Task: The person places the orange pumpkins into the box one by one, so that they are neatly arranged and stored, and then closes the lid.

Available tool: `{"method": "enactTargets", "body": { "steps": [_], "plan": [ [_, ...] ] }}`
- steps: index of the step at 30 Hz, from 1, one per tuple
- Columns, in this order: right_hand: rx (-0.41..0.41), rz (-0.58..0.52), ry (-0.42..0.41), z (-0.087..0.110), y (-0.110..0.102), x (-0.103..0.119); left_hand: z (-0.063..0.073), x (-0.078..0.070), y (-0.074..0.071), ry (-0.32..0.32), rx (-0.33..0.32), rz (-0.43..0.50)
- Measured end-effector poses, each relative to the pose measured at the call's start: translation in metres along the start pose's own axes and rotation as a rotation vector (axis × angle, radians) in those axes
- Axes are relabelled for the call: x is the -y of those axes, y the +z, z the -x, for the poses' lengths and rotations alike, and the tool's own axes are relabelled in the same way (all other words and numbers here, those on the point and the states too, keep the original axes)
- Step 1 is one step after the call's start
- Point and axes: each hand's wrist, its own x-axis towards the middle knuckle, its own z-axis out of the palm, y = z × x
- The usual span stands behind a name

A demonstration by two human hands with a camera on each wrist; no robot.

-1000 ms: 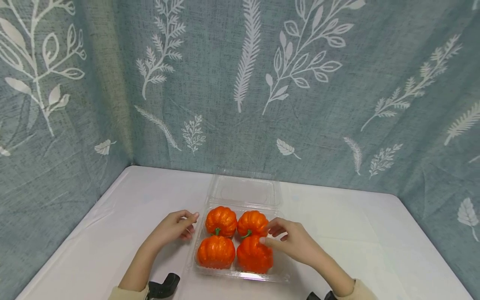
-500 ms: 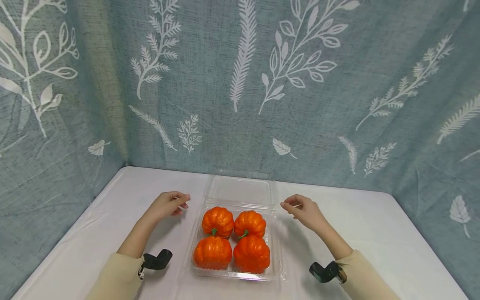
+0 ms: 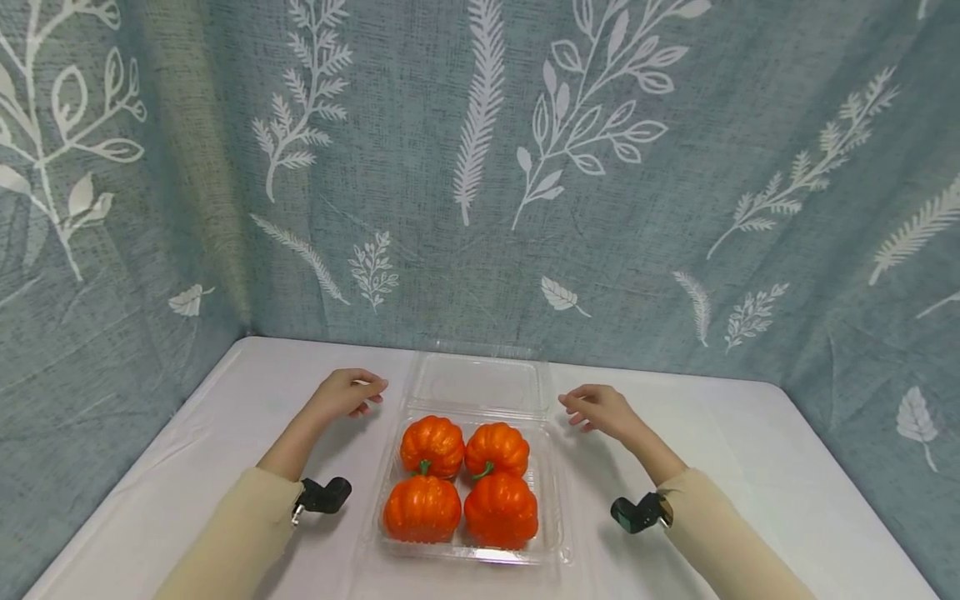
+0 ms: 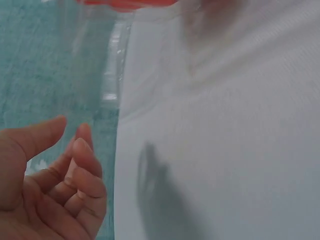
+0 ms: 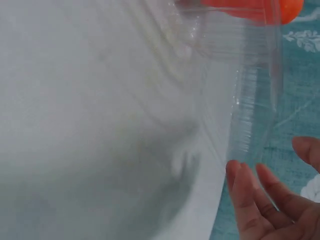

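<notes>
Several orange pumpkins (image 3: 500, 510) with green stems sit in two rows inside a clear plastic clamshell box (image 3: 557, 521). The box's see-through lid (image 3: 480, 385) lies folded back toward the curtain. Left of the lid hovers my left hand (image 3: 348, 393), fingers loosely bent and holding nothing; in the left wrist view its thumb and fingertips (image 4: 84, 150) stand apart. On the lid's other side is my right hand (image 3: 600, 410), also holding nothing, with fingers (image 5: 245, 187) relaxed near the lid's edge in the right wrist view.
A white cloth covers the table (image 3: 712, 467). Behind and beside it hangs a blue-green curtain (image 3: 420, 167) with white leaf prints. Each wrist carries a black camera mount (image 3: 326, 496) over a beige sleeve (image 3: 240, 529).
My right hand has come off the front right pumpkin and moved back to beside the lid. My left hand has moved farther back along the box's left side. The pumpkins stay in the box.
</notes>
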Motion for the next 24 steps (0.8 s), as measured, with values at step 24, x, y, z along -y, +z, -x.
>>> {"method": "enactTargets", "body": {
  "steps": [24],
  "plan": [
    [-0.082,-0.163,0.056,-0.022,0.024,-0.001,-0.043,-0.009,0.022,-0.026,0.013,0.103]
  ]
}}
